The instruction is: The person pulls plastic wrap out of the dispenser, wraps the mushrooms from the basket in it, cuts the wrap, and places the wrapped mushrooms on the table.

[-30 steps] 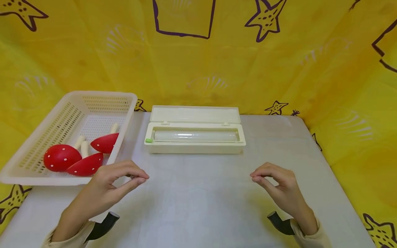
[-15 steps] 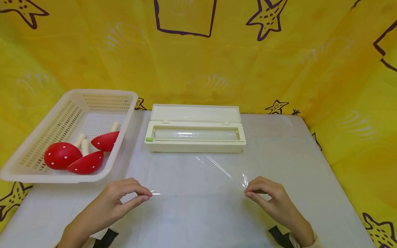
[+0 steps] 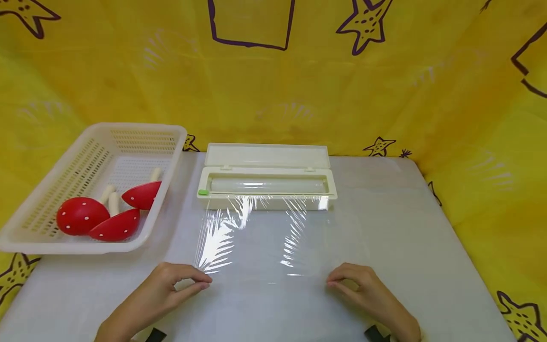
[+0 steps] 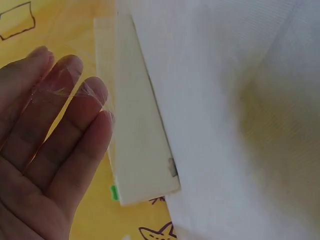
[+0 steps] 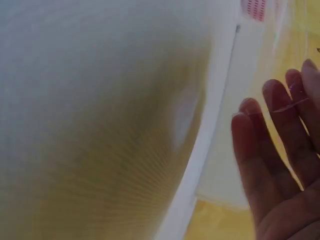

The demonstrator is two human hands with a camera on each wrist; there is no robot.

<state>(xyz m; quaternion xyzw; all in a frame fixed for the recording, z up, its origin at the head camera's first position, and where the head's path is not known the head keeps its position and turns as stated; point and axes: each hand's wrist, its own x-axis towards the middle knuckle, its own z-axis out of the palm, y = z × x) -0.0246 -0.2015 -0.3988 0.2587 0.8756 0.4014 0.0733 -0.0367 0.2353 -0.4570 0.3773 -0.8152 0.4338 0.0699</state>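
Note:
A clear sheet of cling film stretches from a cream dispenser box toward the front of the table. My left hand pinches the film's near left corner between thumb and index finger. At the near right corner, my right hand pinches it the same way. Inside the lidless-side trough lies the film roll, and the box's lid stands tipped back. In the left wrist view, film lies over the left fingertips. The right wrist view shows the film's edge crossing the right fingers.
A white plastic basket at the left holds several red toy mushroom pieces with white dots. A green slider sits at the box's left end. Yellow patterned cloth hangs behind the white-covered table.
Both hands have drawn back toward the person and slightly closer together, pulling out more film. The glints on the sheet now reach from the box to the hands. The box stays put.

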